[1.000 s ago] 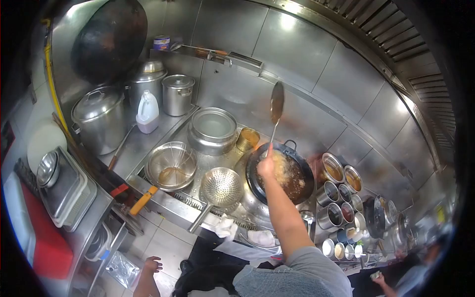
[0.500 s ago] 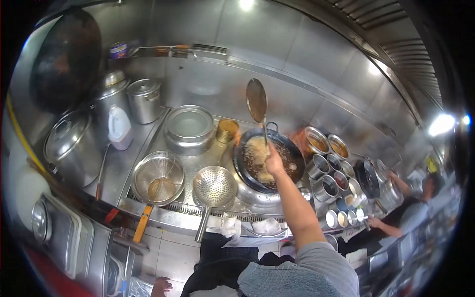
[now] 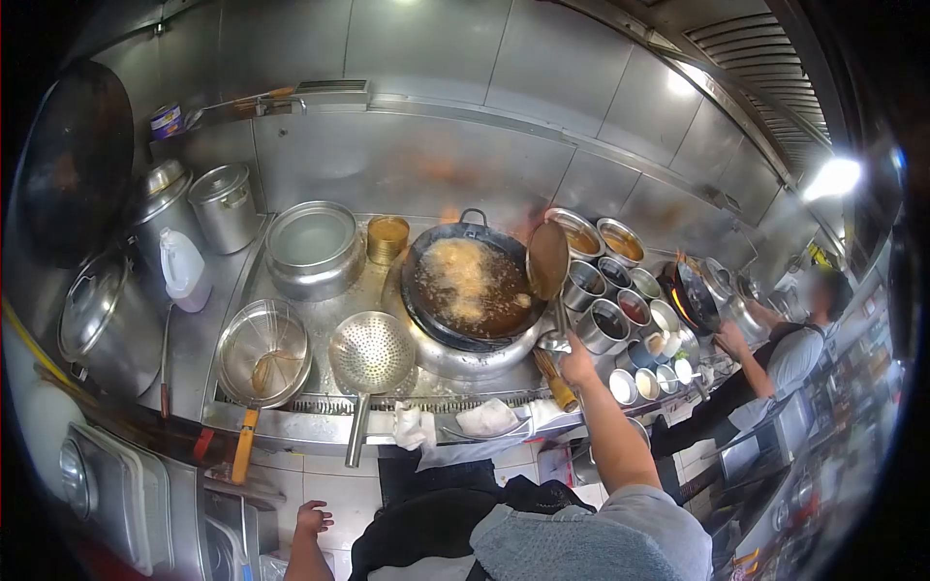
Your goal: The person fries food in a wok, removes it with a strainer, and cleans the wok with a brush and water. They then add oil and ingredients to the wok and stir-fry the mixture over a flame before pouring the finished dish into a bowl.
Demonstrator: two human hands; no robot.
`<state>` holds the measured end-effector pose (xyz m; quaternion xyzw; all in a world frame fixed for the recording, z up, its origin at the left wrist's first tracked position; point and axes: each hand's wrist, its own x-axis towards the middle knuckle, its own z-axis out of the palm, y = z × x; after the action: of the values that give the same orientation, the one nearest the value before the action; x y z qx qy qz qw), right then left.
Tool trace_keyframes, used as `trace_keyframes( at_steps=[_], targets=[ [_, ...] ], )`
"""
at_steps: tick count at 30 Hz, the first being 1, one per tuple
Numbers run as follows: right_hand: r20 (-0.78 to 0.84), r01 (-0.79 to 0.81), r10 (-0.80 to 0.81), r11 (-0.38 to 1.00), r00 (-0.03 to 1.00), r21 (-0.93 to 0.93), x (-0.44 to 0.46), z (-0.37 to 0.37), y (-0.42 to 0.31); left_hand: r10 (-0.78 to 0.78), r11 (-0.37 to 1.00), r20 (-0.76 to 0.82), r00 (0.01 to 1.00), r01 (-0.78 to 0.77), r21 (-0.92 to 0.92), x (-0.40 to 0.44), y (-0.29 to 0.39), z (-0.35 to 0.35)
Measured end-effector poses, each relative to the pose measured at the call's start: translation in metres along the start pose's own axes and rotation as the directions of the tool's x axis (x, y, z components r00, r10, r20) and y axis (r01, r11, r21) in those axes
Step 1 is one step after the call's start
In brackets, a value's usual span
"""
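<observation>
My right hand (image 3: 578,361) grips the handle of a large ladle (image 3: 548,261), its round bowl raised at the right rim of the black wok (image 3: 426,324). Pale food (image 3: 455,276) bubbles in dark oil inside the wok. Low at my side, away from the stove, my left hand (image 3: 314,518) has its fingers apart and holds nothing. A perforated strainer (image 3: 372,352) lies left of the wok, and a wire-mesh strainer over a bowl (image 3: 263,352) sits farther left.
Behind the strainers stand a lidless pot (image 3: 315,250) and a tin (image 3: 387,239). Sauce containers (image 3: 603,324) crowd the right side. A co-worker (image 3: 790,353) handles another wok (image 3: 690,292) with flames. White cloths (image 3: 487,418) lie on the front edge.
The ladle has moved from above the wok to its right rim, with my right hand shifting right and down. The view has turned right, and the co-worker shows more fully.
</observation>
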<state>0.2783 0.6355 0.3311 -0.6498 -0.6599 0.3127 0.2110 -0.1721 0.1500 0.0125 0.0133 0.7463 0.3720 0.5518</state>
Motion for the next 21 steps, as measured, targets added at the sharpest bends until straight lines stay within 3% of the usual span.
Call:
trace_keyframes(
  at_steps=[1, 3, 4, 6, 7, 8, 9, 11, 13, 15, 17, 18, 19, 21],
  targets=[
    [0.004, -0.001, 0.001, 1.000, 1.000, 0.004, 0.000, 0.006, 0.005, -0.012, 1.000, -0.014, 1.000, 0.012, 0.006, -0.005, -0.002, 0.008],
    [0.270, -0.110, 0.041, 0.963, 0.962, 0.246, 0.003, 0.013, 0.020, -0.038, 0.999, -0.026, 0.999, 0.039, 0.018, -0.012, -0.019, 0.025],
    [0.276, -0.104, 0.032, 0.962, 0.961, 0.252, 0.007, 0.015, 0.022, -0.064, 0.998, -0.032, 0.997, 0.065, 0.026, -0.018, -0.028, 0.034],
    [0.468, -0.308, 0.030, 0.791, 0.883, 0.529, 0.017, 0.016, 0.026, -0.073, 0.996, -0.052, 0.996, 0.075, 0.038, -0.034, -0.043, 0.056],
    [0.477, -0.304, 0.016, 0.789, 0.879, 0.534, 0.024, 0.014, 0.028, -0.086, 0.994, -0.060, 0.994, 0.090, 0.056, -0.038, -0.057, 0.064],
    [0.537, -0.389, 0.014, 0.704, 0.844, 0.594, 0.034, 0.011, 0.029, -0.056, 0.998, -0.055, 0.997, 0.058, 0.033, -0.042, -0.073, 0.075],
    [0.595, -0.473, 0.003, 0.611, 0.804, 0.635, 0.044, 0.009, 0.032, -0.048, 0.989, -0.052, 0.997, 0.055, 0.140, -0.064, -0.072, 0.090],
    [0.625, -0.473, -0.047, 0.611, 0.779, 0.635, 0.068, 0.010, 0.041, -0.101, 0.988, -0.094, 0.990, 0.111, 0.110, -0.092, -0.086, 0.119],
    [0.705, -0.585, -0.115, 0.475, 0.700, 0.658, 0.092, 0.016, 0.046, -0.115, 0.981, -0.065, 0.991, 0.124, 0.148, -0.107, -0.109, 0.145],
    [0.719, -0.598, -0.140, 0.460, 0.681, 0.657, 0.109, 0.028, 0.041, -0.129, 0.948, -0.101, 0.987, 0.153, 0.280, -0.147, -0.106, 0.180],
    [0.710, -0.537, -0.212, 0.522, 0.671, 0.663, 0.111, 0.040, 0.039, -0.154, 0.976, -0.012, 0.988, 0.154, 0.157, -0.143, -0.144, 0.193],
    [0.702, -0.536, -0.251, 0.493, 0.666, 0.685, 0.111, 0.044, 0.041, -0.049, 0.952, 0.112, 0.993, 0.013, 0.307, -0.153, -0.148, 0.200],
    [0.710, -0.542, -0.259, 0.494, 0.655, 0.680, 0.110, 0.046, 0.041, -0.051, 0.954, 0.099, 0.994, 0.019, 0.301, -0.161, -0.151, 0.208],
    [0.692, -0.550, -0.270, 0.446, 0.670, 0.706, 0.107, 0.049, 0.044, -0.180, 0.961, -0.080, 0.980, 0.193, 0.200, -0.174, -0.161, 0.223]
  ],
)
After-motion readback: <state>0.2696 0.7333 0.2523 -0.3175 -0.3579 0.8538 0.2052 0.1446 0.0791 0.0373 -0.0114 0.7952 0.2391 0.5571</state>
